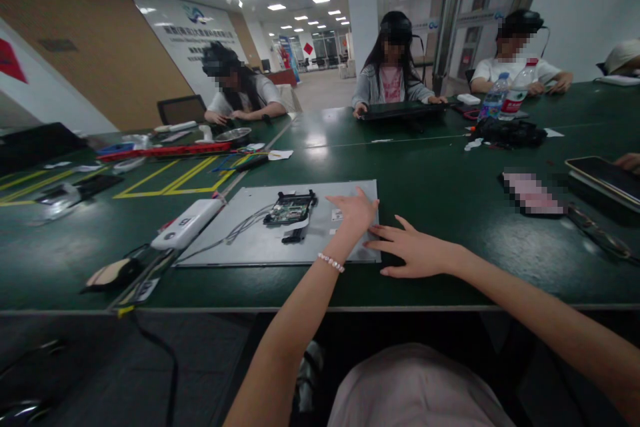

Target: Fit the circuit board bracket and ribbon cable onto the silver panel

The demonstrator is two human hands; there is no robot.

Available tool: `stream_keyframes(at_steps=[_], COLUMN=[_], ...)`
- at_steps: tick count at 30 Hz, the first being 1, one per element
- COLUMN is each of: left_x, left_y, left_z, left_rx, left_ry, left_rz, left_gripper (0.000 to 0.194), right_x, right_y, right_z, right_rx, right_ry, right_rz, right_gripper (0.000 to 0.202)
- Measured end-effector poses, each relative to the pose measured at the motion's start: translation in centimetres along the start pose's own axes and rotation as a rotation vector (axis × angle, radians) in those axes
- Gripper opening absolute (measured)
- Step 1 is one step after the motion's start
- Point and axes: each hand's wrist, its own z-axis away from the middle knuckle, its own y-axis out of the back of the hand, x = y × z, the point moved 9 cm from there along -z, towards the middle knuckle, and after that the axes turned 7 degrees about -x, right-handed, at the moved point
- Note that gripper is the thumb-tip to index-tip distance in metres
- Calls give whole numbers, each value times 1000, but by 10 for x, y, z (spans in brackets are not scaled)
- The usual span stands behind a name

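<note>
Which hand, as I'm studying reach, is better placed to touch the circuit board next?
Probably the left hand: it is over the grey panel, nearer the circuit board, while the right hand is farther off, at the panel's right-hand edge.

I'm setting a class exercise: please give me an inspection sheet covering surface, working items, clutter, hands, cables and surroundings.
Surface: glossy dark-green tabletop, reflecting light.
Working items: flat grey rectangular panel, bearing a green circuit board with black edges.
Clutter: long white power strip left of the panel; clear plastic bottles and pink, pixelated rectangular object to the right.
Hands: left hand over the panel's right part, right hand at its right edge; both open, contact pressure unclear.
Cables: thin grey cables across the panel; black cable below the table edge.
Surroundings: seated people in black headgear opposite.
</note>
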Motion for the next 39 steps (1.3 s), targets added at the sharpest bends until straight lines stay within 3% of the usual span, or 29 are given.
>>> stream_keyframes(at_steps=[10, 18, 22, 26, 29, 32, 35, 39], left_x=[-6, -11, -23, -52, -96, -137, -169, -188], left_y=[2, 4, 20, 43, 45, 26, 3, -14], left_z=[-2, 2, 10, 36, 56, 65, 62, 45], left_rx=[-12, 23, 130, 246, 221, 75, -30, -84], left_ry=[-22, -69, -133, -189, -120, -84, -45, -59], left_rz=[36, 42, 65, 81, 93, 49, 22, 71], left_gripper=[80, 75, 64, 52, 62, 83, 89, 87], right_x=[-8, -23, -25, -21, -17, -16, -15, -16], right_y=[-2, 9, 7, 3, -2, -5, -6, -4], right_z=[-3, -35, -47, -46, -45, -44, -44, -43], right_rx=[-3, 75, 102, 144, 146, 139, 130, 121], right_ry=[19, -4, -31, -62, -84, -99, -107, -112], right_rz=[94, 320, 332, 290, 245, 209, 191, 192], right_gripper=[67, 46, 49, 53, 53, 54, 54, 55])
